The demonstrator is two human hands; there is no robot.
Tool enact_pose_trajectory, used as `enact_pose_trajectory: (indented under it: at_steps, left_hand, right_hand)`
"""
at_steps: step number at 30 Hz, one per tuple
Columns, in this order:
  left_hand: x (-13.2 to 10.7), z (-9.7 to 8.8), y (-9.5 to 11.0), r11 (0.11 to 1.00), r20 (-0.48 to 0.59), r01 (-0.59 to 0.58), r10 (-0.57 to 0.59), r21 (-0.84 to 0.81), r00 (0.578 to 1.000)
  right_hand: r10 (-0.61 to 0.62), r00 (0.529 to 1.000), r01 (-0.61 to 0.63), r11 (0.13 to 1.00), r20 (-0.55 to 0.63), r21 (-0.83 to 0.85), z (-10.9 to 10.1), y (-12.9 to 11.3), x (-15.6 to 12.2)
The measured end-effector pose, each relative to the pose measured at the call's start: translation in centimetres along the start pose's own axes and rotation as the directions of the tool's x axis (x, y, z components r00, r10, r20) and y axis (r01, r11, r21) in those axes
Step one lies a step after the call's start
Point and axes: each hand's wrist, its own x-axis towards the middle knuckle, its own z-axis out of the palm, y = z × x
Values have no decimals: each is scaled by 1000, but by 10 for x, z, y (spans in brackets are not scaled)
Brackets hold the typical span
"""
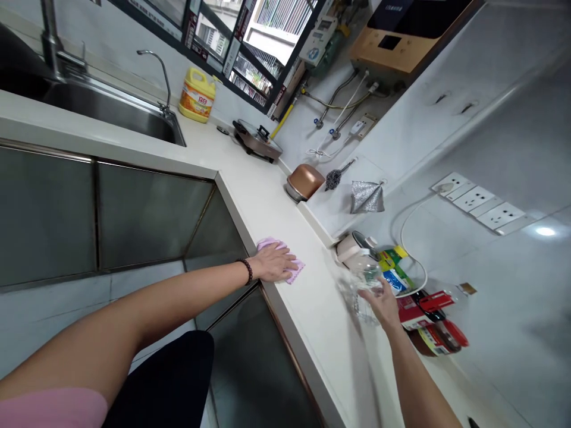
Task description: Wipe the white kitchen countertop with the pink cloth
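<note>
My left hand (273, 263), a beaded bracelet on its wrist, holds a pink cloth (296, 272) pressed down on the white countertop (272, 214) at its front edge. Cloth shows past the fingertips and behind the knuckles. Over by the wall, my right hand (384, 304) has its fingers around a clear plastic container (366, 270); the container is blurred and its exact kind is hard to make out. Just behind it are a pale lidded pot (350, 246) and a yellow, green and blue packet (395, 267).
Along the wall stand bottles and a red-lidded jar (439, 339). Farther back are a copper-coloured pot (306, 181), an electric pan (256, 141), a yellow detergent jug (197, 96) and a steel sink (111, 110). A white cord (404, 229) hangs from the wall sockets.
</note>
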Motion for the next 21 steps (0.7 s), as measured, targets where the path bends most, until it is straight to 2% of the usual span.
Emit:
enact_pose_trajectory:
  at_steps: [4,8,11,13,15,18,21]
  left_hand:
    - [1,2,-1,1000,8,10,-10,4,1000]
    - [1,4,-2,1000,6,13,-13,3,1000]
    - [2,4,-2,1000,5,15,-15,-3,1000]
    - [2,3,-2,1000,2,15,-15,-8,1000]
    - [2,3,-2,1000,4,11,-11,-10,1000]
    - [4,3,-3,1000,25,3,-3,-13,1000]
    - [9,6,-6,1000,73,30,-29,-7,997]
  right_hand:
    - [-186,972,222,924,143,-310,13,-49,9]
    - [-243,954,299,792,174,-532,38,-97,8]
    - [-249,952,307,756,180,-578,48,-109,2]
    - [-230,960,282,777,162,-563,49,-104,-3]
    - [-209,969,246,833,130,-495,47,-93,-9]
    - [-194,978,206,944,70,-259,38,-72,-17]
    - [-107,994,107,994,-27,18,23,-49,-31]
